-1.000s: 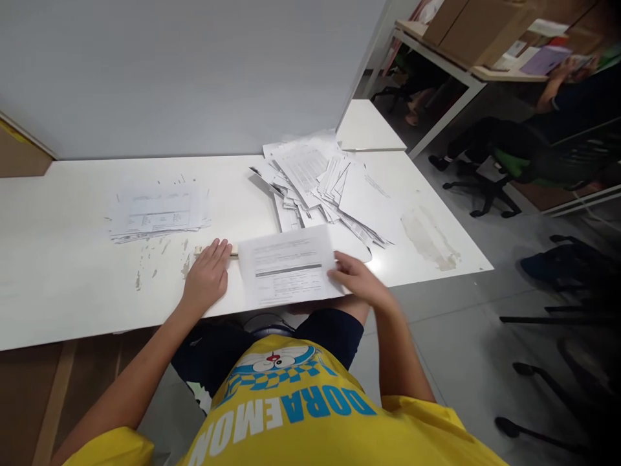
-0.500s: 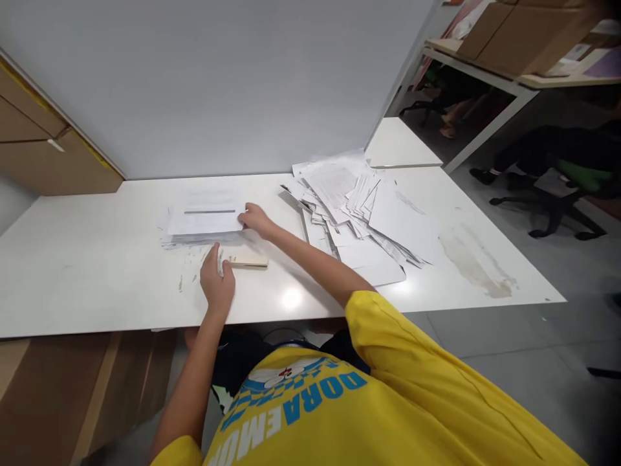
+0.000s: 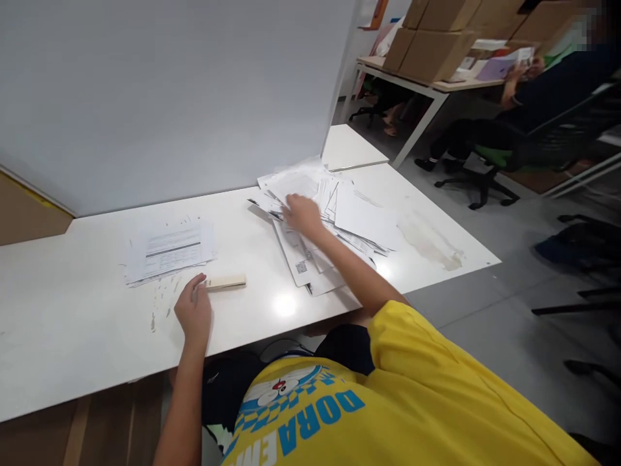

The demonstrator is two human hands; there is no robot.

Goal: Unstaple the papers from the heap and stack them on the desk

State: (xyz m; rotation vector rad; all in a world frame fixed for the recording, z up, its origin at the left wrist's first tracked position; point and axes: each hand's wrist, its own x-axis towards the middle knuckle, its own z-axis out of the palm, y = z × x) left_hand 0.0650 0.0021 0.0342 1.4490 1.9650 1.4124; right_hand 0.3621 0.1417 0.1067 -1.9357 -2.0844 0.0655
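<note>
Partition (image 3: 169, 97), pale grey, stands along the back edge of the white counter (image 3: 72, 336) and fills most of the view. Counter surface shows scuffed patches near its front edge and a stain toward the right end.

Background, right: a second table (image 3: 439, 87) carrying cardboard boxes (image 3: 431, 42), with another person (image 3: 548, 97) seated beside it on an office chair. Well apart from the work.

Loose heap of papers (image 3: 363, 217) lies on the right half of the counter, sheets fanned and overlapping at many angles, a few sliding toward the front edge. Neat stack of papers (image 3: 167, 251) lies on the left half, printed side up, a dark bar across the top sheet.

Right hand (image 3: 301, 213) is stretched out across the counter and lies palm down on the left part of the heap, fingers resting on the sheets. Cannot tell whether the fingers pinch a sheet or only press on it.

Left hand (image 3: 193, 314) rests palm down on the counter near the front edge, just below the neat stack. Fingers loosely bent, gripping nothing, tips touching the left end of a small beige block (image 3: 226, 281), which lies flat between stack and heap.
</note>
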